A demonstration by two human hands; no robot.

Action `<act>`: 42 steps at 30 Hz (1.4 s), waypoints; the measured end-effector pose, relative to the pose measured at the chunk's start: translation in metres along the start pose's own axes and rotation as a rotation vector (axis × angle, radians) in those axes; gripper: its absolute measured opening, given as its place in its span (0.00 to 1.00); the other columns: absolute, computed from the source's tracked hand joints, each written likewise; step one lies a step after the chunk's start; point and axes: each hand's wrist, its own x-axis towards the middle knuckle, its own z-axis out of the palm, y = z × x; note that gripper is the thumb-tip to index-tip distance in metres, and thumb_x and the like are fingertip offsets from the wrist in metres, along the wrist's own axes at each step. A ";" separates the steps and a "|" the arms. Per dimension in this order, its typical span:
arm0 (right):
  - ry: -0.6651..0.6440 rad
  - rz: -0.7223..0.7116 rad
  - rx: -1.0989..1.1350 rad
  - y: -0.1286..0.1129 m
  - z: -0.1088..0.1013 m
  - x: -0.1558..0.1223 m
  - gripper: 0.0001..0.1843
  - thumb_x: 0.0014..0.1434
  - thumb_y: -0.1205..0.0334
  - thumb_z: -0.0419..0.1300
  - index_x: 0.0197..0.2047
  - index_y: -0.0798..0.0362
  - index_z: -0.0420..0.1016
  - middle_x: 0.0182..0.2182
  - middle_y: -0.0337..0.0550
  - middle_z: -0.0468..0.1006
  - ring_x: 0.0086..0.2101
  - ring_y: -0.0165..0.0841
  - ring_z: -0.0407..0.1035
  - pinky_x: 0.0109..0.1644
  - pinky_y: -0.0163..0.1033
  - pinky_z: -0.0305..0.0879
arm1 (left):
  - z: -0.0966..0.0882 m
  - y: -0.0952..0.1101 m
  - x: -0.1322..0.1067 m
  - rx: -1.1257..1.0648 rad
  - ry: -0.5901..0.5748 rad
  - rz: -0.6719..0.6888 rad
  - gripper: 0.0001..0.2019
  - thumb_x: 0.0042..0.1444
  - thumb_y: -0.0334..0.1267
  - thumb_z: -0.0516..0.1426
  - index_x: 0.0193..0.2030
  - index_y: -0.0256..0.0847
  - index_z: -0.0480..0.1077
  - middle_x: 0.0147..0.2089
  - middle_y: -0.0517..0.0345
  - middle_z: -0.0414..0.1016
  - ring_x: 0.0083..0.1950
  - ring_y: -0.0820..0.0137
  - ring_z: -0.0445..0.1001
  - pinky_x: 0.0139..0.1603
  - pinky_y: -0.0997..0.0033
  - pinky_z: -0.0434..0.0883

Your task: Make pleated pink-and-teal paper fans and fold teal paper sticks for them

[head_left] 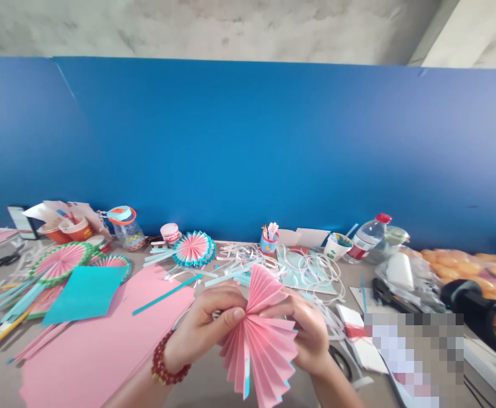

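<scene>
Between both hands, above the table, is a pleated pink paper fan (pixel 269 345) with blue marks along some edges. My left hand (pixel 214 314), with a beaded bracelet at the wrist, pinches it near the centre with thumb and fingers. My right hand (pixel 305 326) grips it from the other side, its fingers partly behind the folds. One folded section points up and the wider part spreads downward. A large pink paper sheet (pixel 90 351) lies left of my hands, with a teal paper strip (pixel 167 294) across it and a teal paper piece (pixel 84 289) at its upper left.
Finished-looking pleated rosettes (pixel 193 248) and a tangle of white strips (pixel 316 272) lie toward the back. A plastic bottle (pixel 364 241), a paper cup (pixel 337 246) and a pen holder (pixel 269 242) stand before the blue partition (pixel 248 147). Scissors (pixel 8 258) lie far left.
</scene>
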 end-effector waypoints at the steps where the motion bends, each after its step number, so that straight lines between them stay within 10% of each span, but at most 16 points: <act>1: 0.001 0.009 -0.006 0.000 0.000 -0.001 0.03 0.60 0.61 0.61 0.39 0.46 0.76 0.28 0.38 0.81 0.28 0.35 0.76 0.33 0.38 0.70 | 0.000 0.000 0.000 0.014 0.002 -0.007 0.20 0.67 0.49 0.49 0.33 0.40 0.75 0.30 0.53 0.73 0.37 0.64 0.72 0.48 0.62 0.67; 24: 0.149 0.054 0.156 0.006 0.011 -0.018 0.08 0.63 0.58 0.60 0.42 0.46 0.63 0.30 0.40 0.68 0.31 0.35 0.66 0.32 0.38 0.66 | -0.003 0.000 -0.004 0.073 0.017 0.128 0.17 0.66 0.47 0.53 0.32 0.39 0.75 0.26 0.53 0.72 0.33 0.66 0.70 0.44 0.64 0.67; 34: -0.046 -0.172 -0.048 -0.001 -0.026 0.000 0.23 0.55 0.74 0.55 0.52 0.46 0.72 0.35 0.43 0.69 0.32 0.33 0.68 0.35 0.39 0.70 | -0.003 0.000 -0.004 0.118 0.036 0.081 0.13 0.66 0.42 0.53 0.34 0.39 0.74 0.31 0.54 0.74 0.37 0.67 0.72 0.43 0.66 0.64; 42: -0.133 -0.065 0.073 -0.009 -0.035 0.003 0.15 0.56 0.64 0.57 0.48 0.51 0.74 0.31 0.44 0.74 0.31 0.36 0.69 0.34 0.41 0.68 | -0.004 -0.002 -0.004 0.142 0.036 0.070 0.11 0.66 0.38 0.54 0.34 0.39 0.72 0.32 0.56 0.74 0.37 0.69 0.70 0.42 0.67 0.63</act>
